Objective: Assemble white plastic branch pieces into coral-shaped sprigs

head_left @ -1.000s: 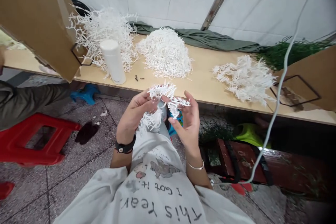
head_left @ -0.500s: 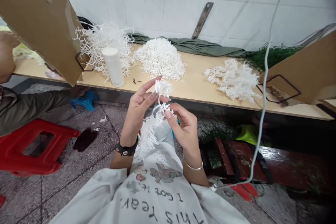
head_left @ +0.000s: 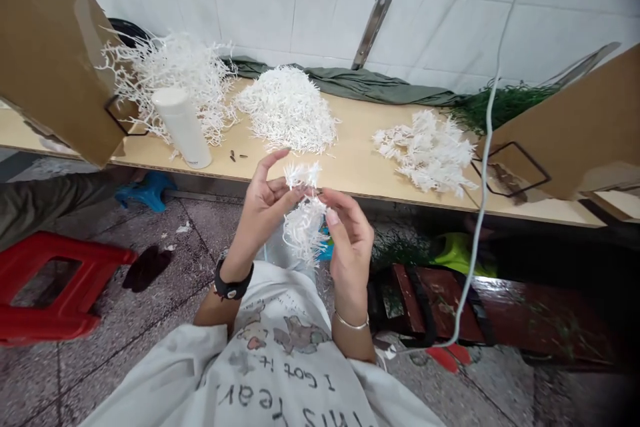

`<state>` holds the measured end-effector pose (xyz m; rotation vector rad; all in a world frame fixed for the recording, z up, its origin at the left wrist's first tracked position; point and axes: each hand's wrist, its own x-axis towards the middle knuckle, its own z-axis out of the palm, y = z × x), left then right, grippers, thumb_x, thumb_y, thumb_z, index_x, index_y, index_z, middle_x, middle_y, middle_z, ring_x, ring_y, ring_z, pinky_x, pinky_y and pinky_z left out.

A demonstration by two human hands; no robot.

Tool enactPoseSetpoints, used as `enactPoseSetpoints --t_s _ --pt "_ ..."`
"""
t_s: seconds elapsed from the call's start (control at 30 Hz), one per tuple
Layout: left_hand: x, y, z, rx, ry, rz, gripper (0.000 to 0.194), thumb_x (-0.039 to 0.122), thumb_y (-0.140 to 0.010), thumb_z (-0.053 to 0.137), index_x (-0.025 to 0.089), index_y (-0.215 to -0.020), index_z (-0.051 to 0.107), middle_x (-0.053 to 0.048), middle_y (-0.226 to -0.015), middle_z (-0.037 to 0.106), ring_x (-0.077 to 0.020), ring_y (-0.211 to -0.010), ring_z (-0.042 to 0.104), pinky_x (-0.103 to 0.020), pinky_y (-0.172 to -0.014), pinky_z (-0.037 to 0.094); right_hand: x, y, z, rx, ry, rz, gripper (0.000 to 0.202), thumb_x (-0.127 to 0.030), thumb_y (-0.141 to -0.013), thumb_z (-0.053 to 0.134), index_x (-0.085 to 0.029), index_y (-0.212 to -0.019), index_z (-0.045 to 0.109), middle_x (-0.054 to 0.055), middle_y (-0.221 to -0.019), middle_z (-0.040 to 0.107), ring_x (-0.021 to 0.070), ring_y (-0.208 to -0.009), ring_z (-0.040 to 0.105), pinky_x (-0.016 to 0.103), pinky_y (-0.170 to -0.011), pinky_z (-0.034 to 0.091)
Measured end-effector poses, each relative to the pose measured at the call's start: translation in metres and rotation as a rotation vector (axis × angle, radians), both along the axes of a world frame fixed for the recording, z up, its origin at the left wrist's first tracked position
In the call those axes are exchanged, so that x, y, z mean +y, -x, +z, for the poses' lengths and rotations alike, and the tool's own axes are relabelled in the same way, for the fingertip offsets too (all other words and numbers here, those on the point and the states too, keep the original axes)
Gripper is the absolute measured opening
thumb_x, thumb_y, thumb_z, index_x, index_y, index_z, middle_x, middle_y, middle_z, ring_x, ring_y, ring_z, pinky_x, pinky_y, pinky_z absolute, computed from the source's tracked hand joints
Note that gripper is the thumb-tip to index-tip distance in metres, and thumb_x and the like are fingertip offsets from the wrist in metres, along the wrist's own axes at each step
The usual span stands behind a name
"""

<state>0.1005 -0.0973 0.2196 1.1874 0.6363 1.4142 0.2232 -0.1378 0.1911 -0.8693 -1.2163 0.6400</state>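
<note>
Grip: your left hand (head_left: 263,203) pinches a small white sprig (head_left: 301,175) between thumb and fingertips, index finger lifted clear; your right hand (head_left: 347,240) grasps a denser white cluster (head_left: 304,230) just under it, fingertips closed on the upper end. Both pieces sit in the air over your lap, in front of the tabletop (head_left: 357,160) edge, and touch or nearly touch where the hands meet; the actual join is hidden by fingers. My read: you're mating the sprig to the cluster. Keep the pinch low, near the stem base, so the thin branches don't bend. Line up the stems before pressing, and press along the axis, not sideways; these look brittle. Steady the cluster with the right, let the left do the fine move. Stock is well apart: loose heap (head_left: 287,110) centre, branchy pile (head_left: 167,77) behind the white bottle (head_left: 183,127), another batch (head_left: 425,150) to the right. Hanging cable (head_left: 480,173) is near your right elbow, mind it.
</note>
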Motion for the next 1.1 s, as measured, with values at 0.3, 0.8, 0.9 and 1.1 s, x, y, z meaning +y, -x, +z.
enactPoseSetpoints --t_s 0.3,0.8,0.9,1.1 --pt "-0.006 0.013 0.027 0.164 -0.056 -0.216 0.064 0.016 -0.073 0.07 0.021 -0.133 0.048 -0.001 -0.068 0.061 -0.0125 -0.067 0.058 -0.021 -0.066 0.046 -0.01 -0.008 0.032 -0.516 -0.005 -0.042 0.017 -0.029 -0.094 0.044 -0.019 -0.081 0.049 -0.001 -0.068 0.053 0.0092 -0.061 0.049 0.023 -0.062 0.039" --pt "0.122 0.042 -0.011 -0.205 0.161 -0.147 0.036 0.022 -0.084 0.061 0.02 -0.119 0.051 0.005 -0.063 0.055 -0.0053 -0.047 0.051 -0.017 -0.049 0.04 0.108 0.018 -0.003 -0.549 0.23 0.335 0.009 -0.025 -0.093 0.043 -0.018 -0.089 0.045 0.001 -0.07 0.058 0.011 -0.064 0.056 0.022 -0.064 0.043" --pt "0.137 0.053 -0.029 -0.167 0.218 -0.133 0.032 0.025 -0.085 0.061 0.021 -0.112 0.045 0.004 -0.066 0.062 -0.0074 -0.05 0.056 -0.019 -0.053 0.044 0.13 0.026 -0.013 -0.563 0.239 0.338 0.014 -0.026 -0.093 0.042 -0.018 -0.083 0.045 0.0 -0.066 0.053 0.0104 -0.06 0.051 0.021 -0.06 0.04" --pt "0.147 0.059 -0.046 -0.163 0.314 -0.067 0.029 0.028 -0.079 0.068 0.018 -0.093 0.045 0.003 -0.065 0.063 -0.0073 -0.047 0.055 -0.018 -0.049 0.042 0.151 0.032 -0.014 -0.599 0.177 0.382 0.023 -0.024 -0.092 0.044 -0.017 -0.071 0.044 -0.003 -0.058 0.043 0.0073 -0.053 0.041 0.02 -0.055 0.035"
